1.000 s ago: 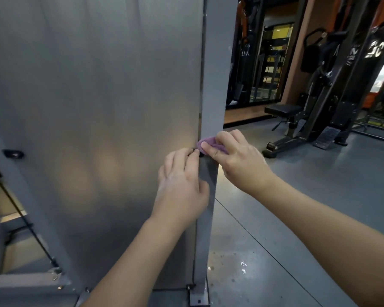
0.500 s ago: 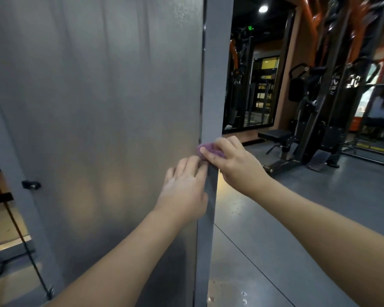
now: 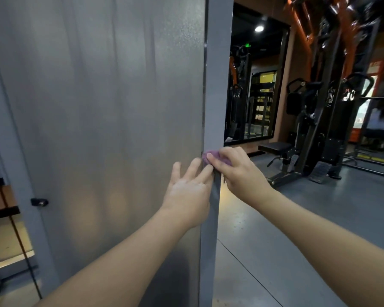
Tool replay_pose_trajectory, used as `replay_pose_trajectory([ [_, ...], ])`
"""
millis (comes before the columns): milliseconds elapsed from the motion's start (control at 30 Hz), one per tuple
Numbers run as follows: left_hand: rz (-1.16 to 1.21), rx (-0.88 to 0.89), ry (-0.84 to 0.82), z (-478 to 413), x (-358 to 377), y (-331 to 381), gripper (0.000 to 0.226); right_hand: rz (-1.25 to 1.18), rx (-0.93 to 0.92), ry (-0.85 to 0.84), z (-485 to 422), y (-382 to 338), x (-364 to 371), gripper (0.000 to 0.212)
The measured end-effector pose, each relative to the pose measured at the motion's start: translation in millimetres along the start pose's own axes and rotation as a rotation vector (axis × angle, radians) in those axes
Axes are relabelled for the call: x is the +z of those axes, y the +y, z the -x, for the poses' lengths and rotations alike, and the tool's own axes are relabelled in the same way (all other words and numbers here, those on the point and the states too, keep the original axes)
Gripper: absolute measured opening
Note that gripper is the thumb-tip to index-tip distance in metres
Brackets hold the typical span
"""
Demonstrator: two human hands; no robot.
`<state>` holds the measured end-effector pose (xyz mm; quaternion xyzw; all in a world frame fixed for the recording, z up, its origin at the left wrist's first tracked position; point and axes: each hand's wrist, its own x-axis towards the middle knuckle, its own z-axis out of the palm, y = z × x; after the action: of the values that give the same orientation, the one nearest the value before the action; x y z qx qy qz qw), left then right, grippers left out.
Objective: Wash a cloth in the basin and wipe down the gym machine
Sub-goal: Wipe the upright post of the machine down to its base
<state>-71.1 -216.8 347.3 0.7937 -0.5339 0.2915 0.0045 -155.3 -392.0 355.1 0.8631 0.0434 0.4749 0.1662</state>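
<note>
Mid-wipe: the right hand point(image 3: 242, 169) pinches a purple cloth point(image 3: 210, 156) against the gym machine's grey post point(image 3: 217, 85); at nine o'clock, left hand point(image 3: 190, 189) rests flat, fingers straight. Next likely calls for sliding along the post.

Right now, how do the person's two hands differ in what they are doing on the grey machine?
The right hand grips a small purple cloth against the grey metal upright post; the left hand holds nothing. The right hand's fingers are curled round the cloth, while the left hand's fingers are straight and spread, resting where the frosted grey panel meets the post. Both hands are bare and meet at one height on the post.
</note>
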Motion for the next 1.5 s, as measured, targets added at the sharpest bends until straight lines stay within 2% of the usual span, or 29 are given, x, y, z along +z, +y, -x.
replay_pose_trajectory([
  [67,0.003,0.011,-0.018,5,9,-1,0.08,0.02,-0.073,-0.042,-5,12,-7,0.044],
  [133,0.025,0.007,-0.035,8,14,-2,0.082,0.065,-0.059,0.041,-44,25,-23,0.04],
  [233,0.032,-0.01,-0.021,13,17,0,0.082,0.092,0.111,0.241,-108,34,-50,0.036],
  [300,0.077,-0.014,-0.011,19,22,5,0.077,0.092,0.185,0.273,-116,32,-47,0.039],
  [367,0.098,0.0,0.043,29,28,8,0.069,0.085,0.191,0.245,-91,21,-26,0.046],
  [500,0.128,-0.014,0.074,42,47,12,0.055,0.012,0.077,0.135,4,-7,20,0.05],
  [600,0.115,-0.043,0.035,46,55,14,0.073,0.009,-0.071,-0.03,34,-14,19,0.043],
  [667,0.112,-0.048,0.013,46,58,15,0.08,0.052,-0.139,-0.058,12,-4,4,0.036],
  [767,0.119,-0.047,0.015,44,57,17,0.079,0.103,-0.027,0.059,-32,8,-11,0.035],
  [867,0.129,-0.062,-0.031,48,60,19,0.079,0.062,0.101,0.138,-20,0,8,0.037],
  [933,0.186,-0.049,-0.06,51,60,19,0.08,0.003,0.077,0.092,26,-17,30,0.037],
  [1000,0.235,-0.034,-0.104,56,55,17,0.081,-0.058,0.063,-0.023,78,-34,46,0.04],
  [1100,0.22,-0.011,-0.095,64,48,11,0.078,-0.093,0.066,-0.116,111,-45,52,0.044],
  [1233,0.21,-0.024,-0.046,68,43,2,0.075,-0.063,0.002,-0.087,73,-31,29,0.038],
  [1333,0.203,-0.025,-0.009,66,39,-2,0.073,-0.03,0.061,0.006,30,-17,13,0.032],
  [1500,0.167,-0.04,0.089,48,28,-10,0.053,0.037,0.05,0.091,-25,1,-2,0.032],
])
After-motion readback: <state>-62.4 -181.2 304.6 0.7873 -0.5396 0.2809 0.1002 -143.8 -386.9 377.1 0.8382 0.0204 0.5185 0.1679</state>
